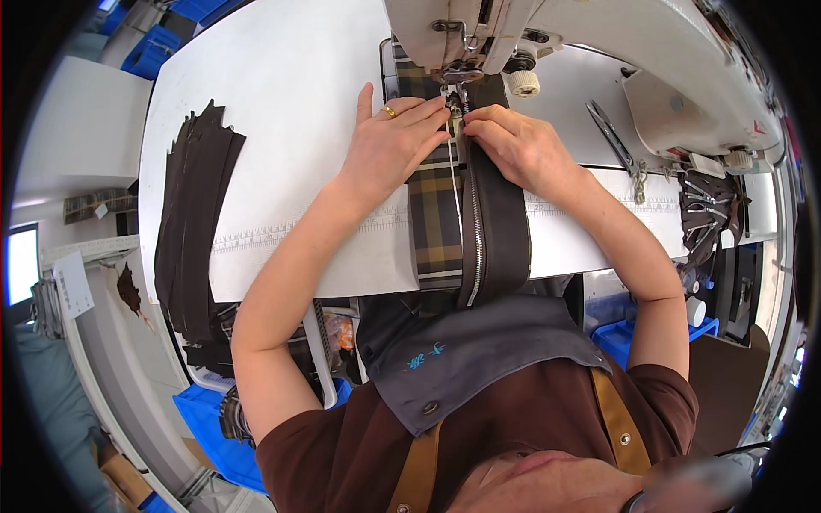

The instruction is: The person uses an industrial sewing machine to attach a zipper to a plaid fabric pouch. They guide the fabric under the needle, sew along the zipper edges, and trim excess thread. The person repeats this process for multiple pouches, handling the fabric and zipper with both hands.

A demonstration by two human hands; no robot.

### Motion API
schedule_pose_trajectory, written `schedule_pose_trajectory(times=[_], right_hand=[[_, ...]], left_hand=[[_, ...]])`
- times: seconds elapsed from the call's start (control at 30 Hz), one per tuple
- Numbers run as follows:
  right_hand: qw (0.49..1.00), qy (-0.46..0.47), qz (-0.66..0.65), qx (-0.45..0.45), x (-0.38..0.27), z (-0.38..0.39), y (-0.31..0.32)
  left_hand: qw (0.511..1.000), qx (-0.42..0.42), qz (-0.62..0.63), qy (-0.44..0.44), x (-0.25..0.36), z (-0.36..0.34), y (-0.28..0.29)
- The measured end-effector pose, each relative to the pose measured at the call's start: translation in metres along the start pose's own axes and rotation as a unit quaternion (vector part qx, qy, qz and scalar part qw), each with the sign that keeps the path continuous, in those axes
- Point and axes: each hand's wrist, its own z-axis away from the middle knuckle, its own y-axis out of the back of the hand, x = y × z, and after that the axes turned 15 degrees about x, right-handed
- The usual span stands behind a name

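Note:
A piece of plaid fabric [434, 222] in brown, tan and black runs over the table's front edge and under the sewing machine [650, 38]. Along its right side lies a dark brown strip with a metal zipper [477, 235]. My left hand [385, 145], a ring on one finger, lies on the plaid with fingers stretched out, their tips just left of the presser foot [459, 98]. On the other side, my right hand [526, 150] pinches the zipper's upper part close to the foot. Its fingertips partly hide the zipper there.
Dark fabric strips [197, 222] are piled on the white table [299, 103] at left. Metal scissors [609, 137] lie right of the machine head, and dark pieces with metal zipper pulls [708, 209] sit at far right. Blue bins [214, 436] stand below the table edge.

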Motion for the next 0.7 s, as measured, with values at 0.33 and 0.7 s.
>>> schedule_pose_trajectory(times=[0.33,0.7], right_hand=[[1.0,-0.001,-0.007,0.023,0.0,0.001,-0.005],[0.999,0.009,0.021,0.025,0.001,0.0,-0.006]], left_hand=[[0.997,0.006,-0.038,-0.069,-0.002,-0.005,0.005],[0.998,-0.05,0.011,-0.045,-0.013,-0.008,0.009]])
